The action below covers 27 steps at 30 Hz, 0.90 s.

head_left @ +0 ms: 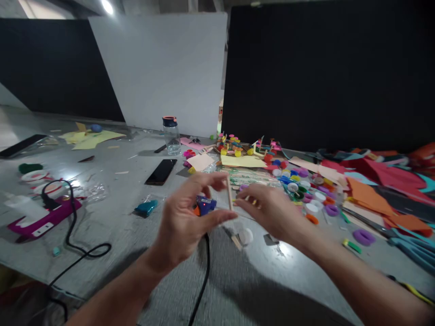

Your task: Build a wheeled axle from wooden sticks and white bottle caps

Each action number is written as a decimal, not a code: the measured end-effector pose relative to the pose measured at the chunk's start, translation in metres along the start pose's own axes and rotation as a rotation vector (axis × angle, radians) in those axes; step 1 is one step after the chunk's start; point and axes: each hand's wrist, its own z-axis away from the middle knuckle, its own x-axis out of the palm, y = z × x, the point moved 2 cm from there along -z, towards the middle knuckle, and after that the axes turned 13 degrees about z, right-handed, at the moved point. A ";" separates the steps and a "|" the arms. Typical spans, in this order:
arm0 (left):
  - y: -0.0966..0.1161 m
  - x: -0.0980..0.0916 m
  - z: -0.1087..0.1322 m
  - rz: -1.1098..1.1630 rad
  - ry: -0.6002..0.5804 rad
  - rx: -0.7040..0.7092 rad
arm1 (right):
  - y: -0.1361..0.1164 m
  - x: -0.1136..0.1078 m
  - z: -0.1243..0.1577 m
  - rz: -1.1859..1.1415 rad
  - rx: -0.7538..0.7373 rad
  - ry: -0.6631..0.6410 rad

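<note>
My left hand (183, 213) grips a thin wooden craft stick (229, 194) by its two ends, thumb below and fingers above, so it stands nearly upright over the table. Close against the stick's right side, my right hand (268, 206) pinches a small yellow piece (234, 202); most of it is hidden by the fingertips. Behind my left hand lies a blue glue gun (206, 205) with a small red light, partly covered by the hand. Its black cord (204, 280) runs down to the table's near edge. Below the hands are a white bottle cap (245, 236) and short wooden pieces (236, 242).
On the left is a purple power strip (44, 219) with a looping black cable. A phone (161, 172) and a water bottle (171, 138) stand farther back. Coloured caps (311, 208), orange felt sheets (370, 194) and blue-handled scissors (413, 249) crowd the right side.
</note>
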 end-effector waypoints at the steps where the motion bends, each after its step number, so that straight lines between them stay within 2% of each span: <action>1: 0.006 -0.006 -0.003 -0.087 0.060 0.100 | -0.007 0.011 -0.011 0.010 -0.002 -0.056; 5: 0.015 -0.021 -0.012 -0.294 0.215 0.307 | -0.031 0.055 -0.046 0.067 0.042 -0.257; 8: 0.012 -0.025 -0.015 -0.249 0.203 0.457 | -0.039 0.076 -0.059 0.089 0.091 -0.329; 10: 0.009 -0.026 -0.016 -0.172 0.179 0.492 | -0.040 0.078 -0.062 0.077 0.120 -0.327; 14: 0.004 -0.027 -0.019 -0.035 0.163 0.378 | -0.042 0.070 -0.056 -0.108 0.118 -0.292; 21: -0.007 -0.022 -0.018 0.166 0.119 0.173 | -0.055 0.061 -0.032 -0.677 -0.115 -0.360; 24: -0.010 -0.021 -0.019 0.192 0.123 0.149 | -0.053 0.054 -0.020 -0.778 -0.139 -0.396; 27: -0.008 -0.023 -0.023 0.233 0.174 0.188 | -0.038 0.047 -0.004 -0.772 -0.093 -0.386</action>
